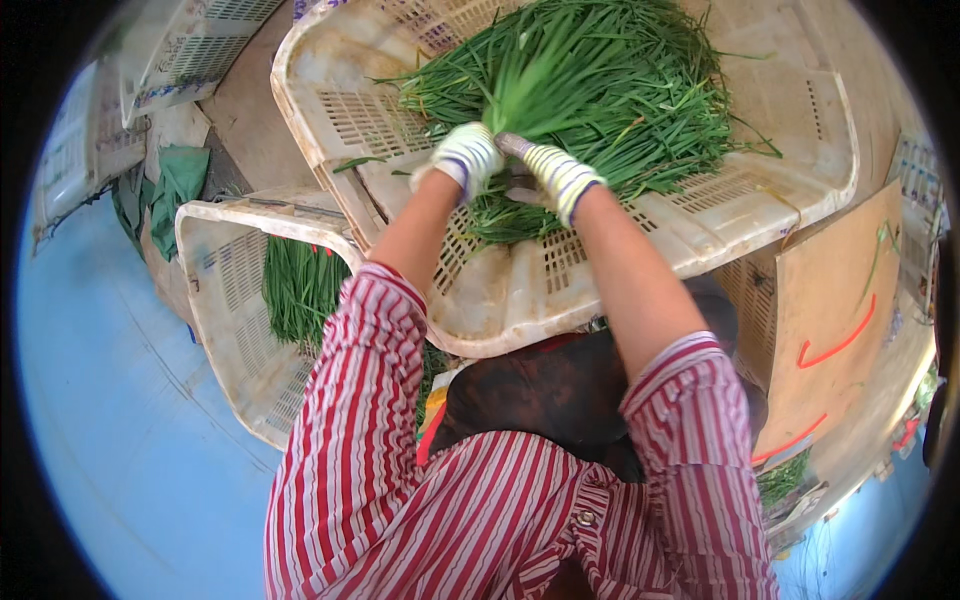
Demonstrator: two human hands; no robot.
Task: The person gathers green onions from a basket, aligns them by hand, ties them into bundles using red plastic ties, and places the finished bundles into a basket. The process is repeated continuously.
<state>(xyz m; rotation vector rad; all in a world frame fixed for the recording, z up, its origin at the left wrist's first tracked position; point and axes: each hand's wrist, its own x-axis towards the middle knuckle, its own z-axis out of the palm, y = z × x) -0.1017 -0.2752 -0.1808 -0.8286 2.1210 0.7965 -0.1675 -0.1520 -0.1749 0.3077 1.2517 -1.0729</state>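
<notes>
Both my hands wear white gloves with yellow-green and purple stripes. My left hand (468,157) is closed around the lower end of a bunch of chives (532,92), whose blurred leaves fan out away from me. My right hand (552,174) meets it at the base of the bunch, one finger stretched to the stems and the others curled below, partly hidden. Under and beyond the hands, a large heap of loose chives (665,90) lies in a wide, dirty white plastic crate (490,325) with slotted walls.
To the left, a second white crate (215,300) holds more chives (295,290) with red ties. A cardboard box (835,300) with red strips on it stands at the right. More crates (190,55) and a green cloth (180,185) lie at the upper left, beside the blue floor (110,380).
</notes>
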